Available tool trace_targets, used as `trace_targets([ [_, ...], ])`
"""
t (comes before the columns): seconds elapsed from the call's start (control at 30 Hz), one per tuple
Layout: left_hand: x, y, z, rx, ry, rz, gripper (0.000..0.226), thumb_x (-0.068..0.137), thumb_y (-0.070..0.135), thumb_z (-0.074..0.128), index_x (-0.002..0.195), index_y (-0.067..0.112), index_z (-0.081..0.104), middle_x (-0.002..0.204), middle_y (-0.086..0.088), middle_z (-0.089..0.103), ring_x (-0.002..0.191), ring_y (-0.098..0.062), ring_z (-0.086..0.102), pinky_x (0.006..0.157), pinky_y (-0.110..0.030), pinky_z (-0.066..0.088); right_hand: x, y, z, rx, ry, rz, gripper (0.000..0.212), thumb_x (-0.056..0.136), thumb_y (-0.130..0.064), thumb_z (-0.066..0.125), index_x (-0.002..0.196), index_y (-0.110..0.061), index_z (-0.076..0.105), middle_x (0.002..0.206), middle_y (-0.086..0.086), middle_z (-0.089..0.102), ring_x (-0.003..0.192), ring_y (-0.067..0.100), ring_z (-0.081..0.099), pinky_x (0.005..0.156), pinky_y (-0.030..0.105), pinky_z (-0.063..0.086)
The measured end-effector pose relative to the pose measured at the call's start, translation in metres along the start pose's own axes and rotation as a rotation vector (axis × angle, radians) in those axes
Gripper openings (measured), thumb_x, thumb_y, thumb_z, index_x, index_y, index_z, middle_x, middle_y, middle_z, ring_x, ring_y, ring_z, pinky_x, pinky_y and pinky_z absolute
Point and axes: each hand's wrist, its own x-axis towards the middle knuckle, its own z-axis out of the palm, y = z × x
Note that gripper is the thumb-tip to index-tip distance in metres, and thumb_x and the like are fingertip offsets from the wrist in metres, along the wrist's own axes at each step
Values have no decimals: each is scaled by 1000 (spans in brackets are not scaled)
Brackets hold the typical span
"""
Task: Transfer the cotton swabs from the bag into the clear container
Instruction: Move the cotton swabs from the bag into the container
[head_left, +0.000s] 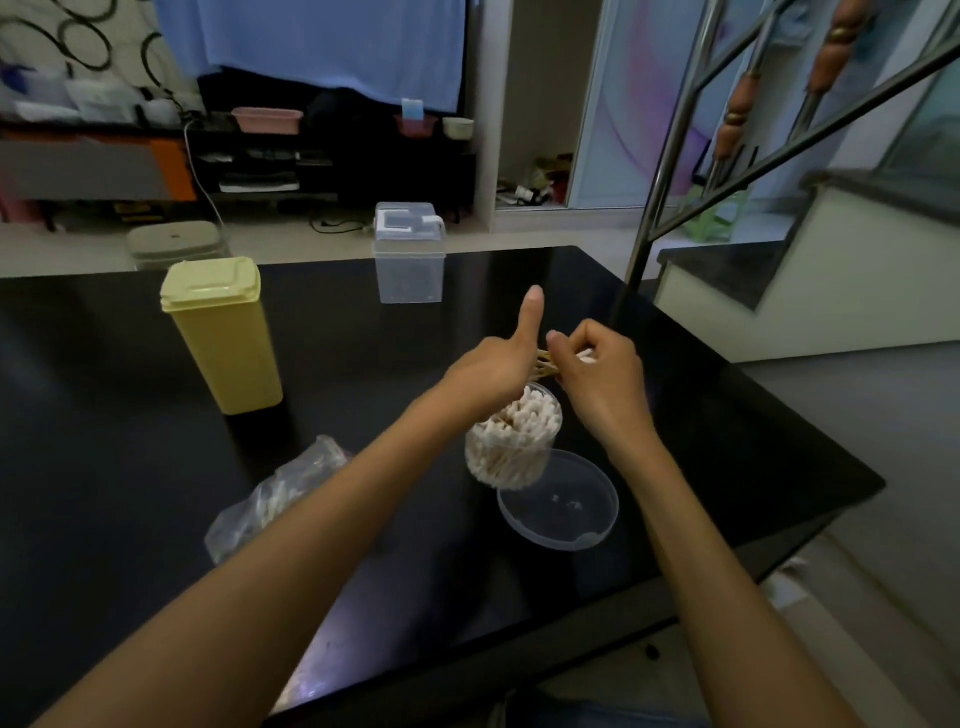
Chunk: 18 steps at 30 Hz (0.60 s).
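Hands (550, 369) bunching cotton swabs (545, 361) above clear container (511, 447), grip largely hidden

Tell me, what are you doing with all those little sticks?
A person is moving cotton swabs into a clear round container on a black table. The container is already packed nearly full. Both hands are just above it: the right hand and the left hand hold a small bunch of swabs between them. The plastic bag lies at the left with some swabs still inside, and the lid rests beside the container.
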Motion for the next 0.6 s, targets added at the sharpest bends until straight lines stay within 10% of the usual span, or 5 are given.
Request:
trace_targets([
  [0.1,11,-10,14,15,61,30,83,92,65,5,114,11,64,109,-11,65,99,-24,59,90,-39,45,-1,0,1,-60,10,-51,27,96,-26,50,72,-13,50,63,-5,51,56,3,48,50,4,38],
  [0.37,12,-17,24,-148,100,78,35,100,23,25,69,15,40,69,-3,41,60,-15,36,62,-32,30,-1,-2,4,-66,-46,74,27,100,-32,36,93,-12,52,75,-8,51,66,3,50,56,12,40],
  [0.6,6,-13,7,-466,-88,-38,33,101,19,29,74,13,48,62,1,39,55,-8,34,50,-19,31,-3,-3,3,263,-77,127,25,86,-37,63,76,-14,57,72,0,63,63,2,61,57,14,49],
])
